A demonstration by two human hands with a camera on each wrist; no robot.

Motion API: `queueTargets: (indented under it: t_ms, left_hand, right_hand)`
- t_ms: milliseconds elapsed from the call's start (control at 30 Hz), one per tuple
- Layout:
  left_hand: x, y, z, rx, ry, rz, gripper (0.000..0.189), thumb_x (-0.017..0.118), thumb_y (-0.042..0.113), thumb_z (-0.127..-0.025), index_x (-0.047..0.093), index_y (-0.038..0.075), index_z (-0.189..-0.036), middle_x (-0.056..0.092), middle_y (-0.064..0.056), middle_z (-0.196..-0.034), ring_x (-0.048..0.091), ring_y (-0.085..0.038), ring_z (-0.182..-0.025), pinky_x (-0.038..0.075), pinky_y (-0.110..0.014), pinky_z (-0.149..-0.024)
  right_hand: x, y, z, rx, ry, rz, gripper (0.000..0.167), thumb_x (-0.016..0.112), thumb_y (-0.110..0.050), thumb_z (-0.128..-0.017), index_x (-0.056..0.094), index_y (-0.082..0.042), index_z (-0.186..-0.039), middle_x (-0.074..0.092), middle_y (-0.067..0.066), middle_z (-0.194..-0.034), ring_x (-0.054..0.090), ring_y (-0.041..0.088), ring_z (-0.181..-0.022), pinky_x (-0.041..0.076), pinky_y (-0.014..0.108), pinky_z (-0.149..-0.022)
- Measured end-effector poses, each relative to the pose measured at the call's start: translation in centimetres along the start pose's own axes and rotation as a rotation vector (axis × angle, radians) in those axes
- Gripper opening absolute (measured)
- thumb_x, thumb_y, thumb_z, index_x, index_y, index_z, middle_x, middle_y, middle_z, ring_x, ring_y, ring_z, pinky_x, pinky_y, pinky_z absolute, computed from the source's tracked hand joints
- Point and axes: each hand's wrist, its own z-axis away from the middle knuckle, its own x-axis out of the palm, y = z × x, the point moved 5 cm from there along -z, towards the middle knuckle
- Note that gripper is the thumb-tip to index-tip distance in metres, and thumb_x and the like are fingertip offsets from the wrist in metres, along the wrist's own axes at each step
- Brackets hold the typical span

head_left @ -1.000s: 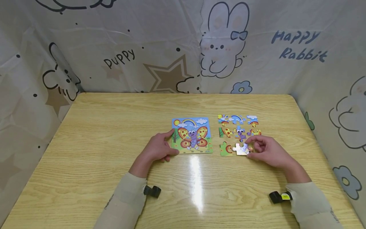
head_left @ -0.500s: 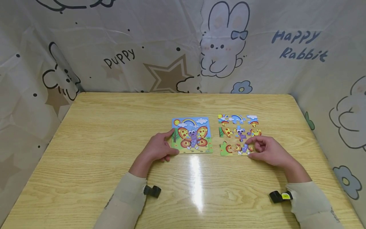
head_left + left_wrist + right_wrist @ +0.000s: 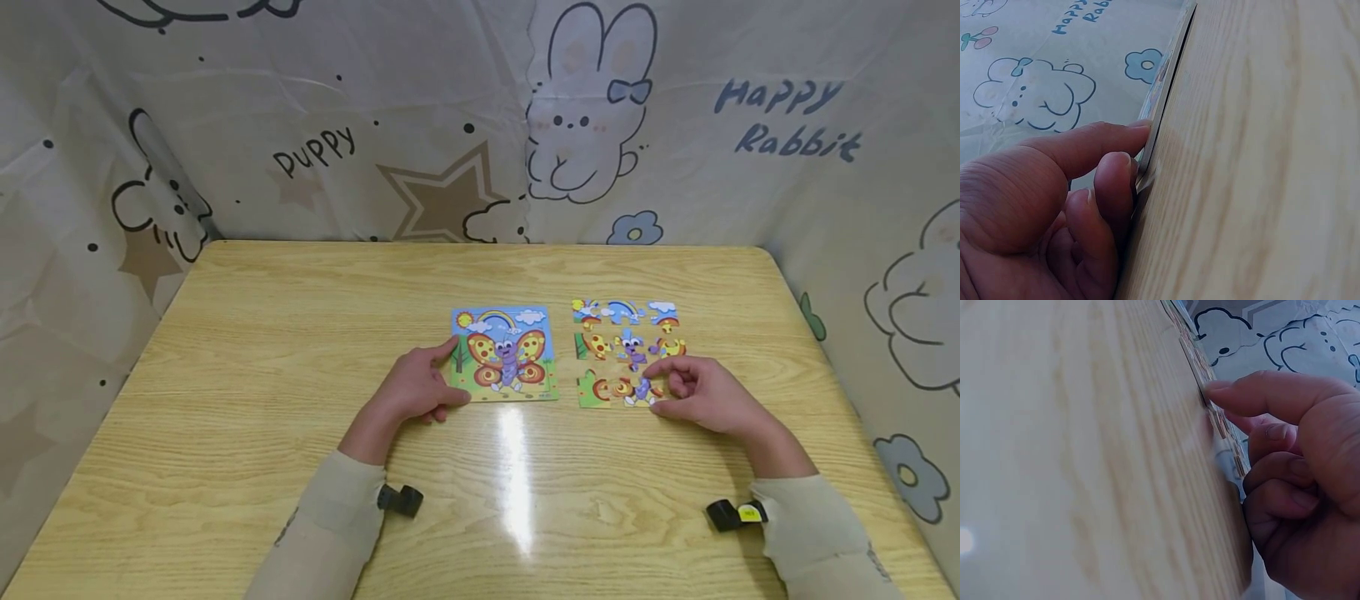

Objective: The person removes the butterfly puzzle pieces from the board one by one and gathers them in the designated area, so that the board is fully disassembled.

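In the head view, a square butterfly puzzle board lies flat on the table. My left hand holds it by its left side, thumb at the near corner and index finger higher up. The left wrist view shows that thumb pressed to the board's thin edge, the other fingers curled. To the right, loose jigsaw pieces lie in three rows. My right hand pinches the bottom middle jigsaw piece, with the butterfly's purple body and white feet, between thumb and index finger. Its other fingers are curled in.
Other jigsaw pieces lie close around the right hand: a green corner piece, a purple face piece and a rainbow piece. The wooden table is bounded behind and at the sides by a printed cloth.
The jigsaw piece in my right hand was tilted and shining with glare a second ago; it now lies level, its picture showing. The left hand and the board have stayed put.
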Motion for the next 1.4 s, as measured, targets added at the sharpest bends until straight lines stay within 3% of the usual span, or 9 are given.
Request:
queueTargets:
  t_ms: [300,567,733,933,1133,1400]
  left_hand:
    - [0.0,0.0,0.0,0.003,-0.008,0.013,0.094,0.086,0.016,-0.08,0.034,0.026,-0.157,0.059,-0.013,-0.056,0.057,-0.019,-0.04,0.048,-0.03,-0.04]
    - [0.0,0.0,0.1,0.011,-0.008,0.017,0.095,0.086,0.016,-0.08,0.033,0.025,-0.157,0.059,-0.013,-0.056,0.057,-0.019,-0.041,0.048,-0.03,-0.04]
    - [0.0,0.1,0.2,0.01,-0.012,0.026,0.095,0.086,0.015,-0.08,0.033,0.026,-0.157,0.058,-0.013,-0.056,0.057,-0.02,-0.041,0.049,-0.03,-0.041]
    - [0.0,0.3,0.3,-0.001,-0.005,0.032,0.094,0.087,0.013,-0.079,0.034,0.026,-0.157,0.058,-0.013,-0.056,0.057,-0.019,-0.041,0.05,-0.031,-0.041]
    - [0.0,0.2,0.3,-0.008,-0.005,0.031,0.095,0.087,0.014,-0.079,0.034,0.026,-0.157,0.058,-0.013,-0.056,0.057,-0.019,-0.04,0.05,-0.032,-0.042]
    - [-0.1,0.1,0.1,-0.01,-0.002,0.025,0.095,0.087,0.015,-0.079,0.034,0.026,-0.157,0.059,-0.013,-0.057,0.057,-0.019,-0.041,0.051,-0.032,-0.042]
  right_hand:
    - [0.5,-0.7,-0.2,-0.031,0.05,-0.012,0.036,0.084,-0.006,-0.081,0.068,0.002,-0.113,0.041,0.004,-0.069,0.036,0.013,-0.058,0.036,0.026,-0.058]
    - [1.0,-1.6,-0.7,-0.052,0.079,0.012,0.041,0.085,-0.006,-0.079,0.068,0.001,-0.117,0.039,0.004,-0.066,0.034,0.015,-0.057,0.035,0.025,-0.063]
    - [1.5,-1.8,-1.2,-0.055,0.079,0.014,0.042,0.086,-0.007,-0.079,0.069,-0.001,-0.116,0.039,0.001,-0.065,0.035,0.014,-0.056,0.036,0.025,-0.062]
    - [2.5,-2.5,-1.9,-0.072,0.076,0.016,0.039,0.088,-0.01,-0.078,0.069,-0.001,-0.112,0.038,0.001,-0.067,0.037,0.014,-0.061,0.04,0.022,-0.071]
    - [3.6,-3.3,-2.7,-0.091,0.06,0.021,0.035,0.087,-0.011,-0.079,0.069,-0.003,-0.109,0.037,-0.001,-0.065,0.035,0.015,-0.059,0.036,0.027,-0.064]
    - [4.8,-4.1,-3.9,-0.106,0.041,0.027,0.034,0.087,-0.01,-0.079,0.07,-0.004,-0.108,0.038,-0.002,-0.063,0.034,0.012,-0.057,0.036,0.027,-0.063]
